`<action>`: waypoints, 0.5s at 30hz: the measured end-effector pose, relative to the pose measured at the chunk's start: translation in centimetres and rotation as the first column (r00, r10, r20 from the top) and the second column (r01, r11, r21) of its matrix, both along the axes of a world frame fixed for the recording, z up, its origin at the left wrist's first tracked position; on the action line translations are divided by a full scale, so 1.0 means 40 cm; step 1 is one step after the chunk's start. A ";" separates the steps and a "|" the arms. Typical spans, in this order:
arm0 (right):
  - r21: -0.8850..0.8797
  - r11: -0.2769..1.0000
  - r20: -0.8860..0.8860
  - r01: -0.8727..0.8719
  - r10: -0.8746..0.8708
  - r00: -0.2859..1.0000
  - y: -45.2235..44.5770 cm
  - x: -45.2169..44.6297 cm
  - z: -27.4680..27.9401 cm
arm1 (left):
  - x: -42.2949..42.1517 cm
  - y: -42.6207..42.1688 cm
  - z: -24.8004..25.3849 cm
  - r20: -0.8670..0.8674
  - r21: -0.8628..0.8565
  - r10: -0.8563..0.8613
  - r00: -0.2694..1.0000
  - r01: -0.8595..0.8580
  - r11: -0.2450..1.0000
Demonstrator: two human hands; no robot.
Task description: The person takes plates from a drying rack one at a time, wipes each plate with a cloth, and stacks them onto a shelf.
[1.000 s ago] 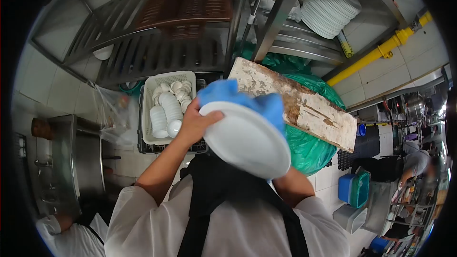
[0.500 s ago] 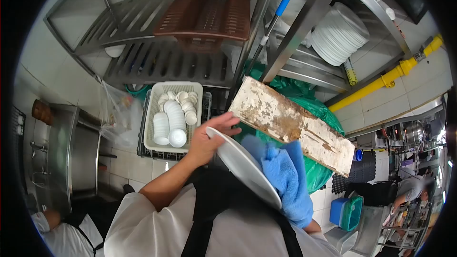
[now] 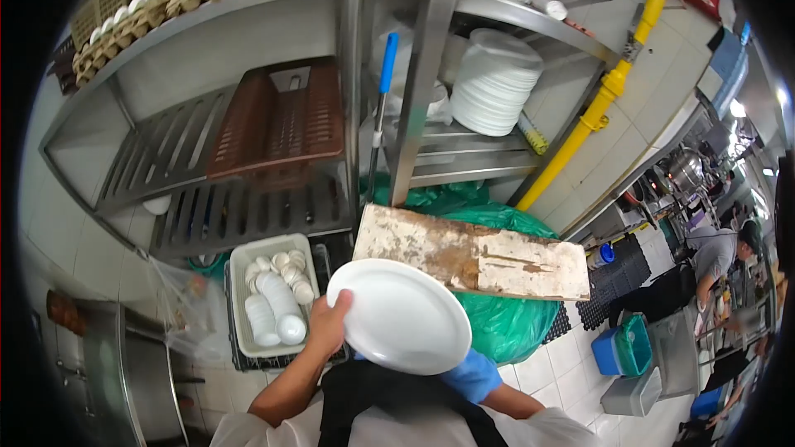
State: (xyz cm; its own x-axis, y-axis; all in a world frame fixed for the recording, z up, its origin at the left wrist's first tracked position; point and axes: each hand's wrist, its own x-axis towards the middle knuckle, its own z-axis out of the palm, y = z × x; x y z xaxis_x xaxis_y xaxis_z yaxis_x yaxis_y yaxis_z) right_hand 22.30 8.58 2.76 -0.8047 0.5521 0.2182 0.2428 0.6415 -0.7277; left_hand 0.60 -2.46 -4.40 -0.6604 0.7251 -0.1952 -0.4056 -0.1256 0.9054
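Note:
A white oval plate is held in front of the apron, its face toward the camera. My left hand grips its left edge, with the thumb on the face and the other fingers behind. A blue cloth shows past the plate's lower right edge. My right hand is hidden behind the plate and cloth; only the forearm shows. Beyond the plate, a worn white board lies on green plastic bags.
Left of the plate, a cream basket holds small white bowls. A brown basket rests on the metal rack. Stacked plates stand on another shelf, near a yellow pipe. A co-worker is at the right.
The plate has turned from nearly edge-on to face the camera. The cloth has gone mostly behind it. The view has shifted, bringing egg trays on the upper shelf into sight.

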 end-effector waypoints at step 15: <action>-0.336 0.916 -0.282 0.218 -0.318 0.905 0.268 -0.065 0.221 | -0.031 -0.038 0.094 -0.089 0.196 -0.270 0.959 0.283 0.939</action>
